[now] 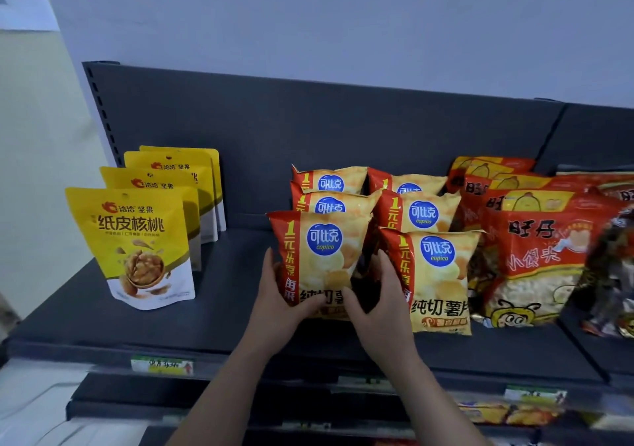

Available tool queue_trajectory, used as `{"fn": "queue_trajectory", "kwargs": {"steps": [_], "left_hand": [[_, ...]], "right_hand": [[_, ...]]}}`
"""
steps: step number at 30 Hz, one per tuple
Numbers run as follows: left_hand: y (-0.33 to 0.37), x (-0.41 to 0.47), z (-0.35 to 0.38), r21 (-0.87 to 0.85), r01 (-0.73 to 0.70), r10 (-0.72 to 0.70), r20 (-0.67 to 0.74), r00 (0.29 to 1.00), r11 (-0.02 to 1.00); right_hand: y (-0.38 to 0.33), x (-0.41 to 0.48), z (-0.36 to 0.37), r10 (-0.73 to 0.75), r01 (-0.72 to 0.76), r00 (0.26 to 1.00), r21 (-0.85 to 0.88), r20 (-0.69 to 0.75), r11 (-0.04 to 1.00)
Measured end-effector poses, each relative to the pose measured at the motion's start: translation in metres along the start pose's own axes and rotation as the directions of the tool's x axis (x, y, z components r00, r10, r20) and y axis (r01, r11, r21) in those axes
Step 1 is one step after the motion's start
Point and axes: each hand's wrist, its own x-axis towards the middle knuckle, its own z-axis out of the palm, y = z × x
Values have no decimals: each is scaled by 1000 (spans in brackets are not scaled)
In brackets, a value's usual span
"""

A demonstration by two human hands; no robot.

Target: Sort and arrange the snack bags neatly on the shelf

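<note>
On the dark shelf [223, 311] two rows of orange-and-yellow chip bags stand upright. I hold the front bag of the left row [319, 256] from both sides: my left hand [281, 305] grips its lower left edge, and my right hand [380, 301] grips its lower right edge, with the thumb over the front. Beside it on the right stands the front bag of the right row [439, 274], touching my right hand. Behind both rows more chip bags [411, 212] line up toward the back panel.
A row of yellow walnut pouches [137, 246] stands at the shelf's left. Red bags of small biscuits [545, 260] crowd the right, with a blurred dark package [614, 274] at the far right edge. Bare shelf lies between the pouches and the chips. A lower shelf holds more snacks [507, 411].
</note>
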Motion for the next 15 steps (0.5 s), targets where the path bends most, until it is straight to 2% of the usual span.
{"fn": "queue_trajectory", "kwargs": {"steps": [4, 7, 9, 11, 13, 15], "left_hand": [[2, 0, 5, 22, -23, 23, -25, 999, 1000], [5, -1, 10, 2, -28, 28, -21, 999, 1000], [6, -1, 13, 0, -31, 31, -19, 999, 1000], [6, -2, 14, 9, -33, 33, -20, 999, 999], [7, -2, 14, 10, -25, 25, -19, 1000, 1000], [7, -2, 14, 2, -20, 20, -15, 1000, 1000]], "right_hand": [[12, -4, -26, -189, 140, 947, -197, -259, 970], [22, -5, -44, -215, 118, 895, -256, -392, 959], [31, -3, -51, -127, 15, 896, -256, -425, 967], [42, -1, -56, 29, -153, 901, -254, -434, 955], [51, 1, -59, 188, -294, 901, -234, -390, 927], [56, 2, -61, 280, -350, 899, -170, -337, 921]]}}
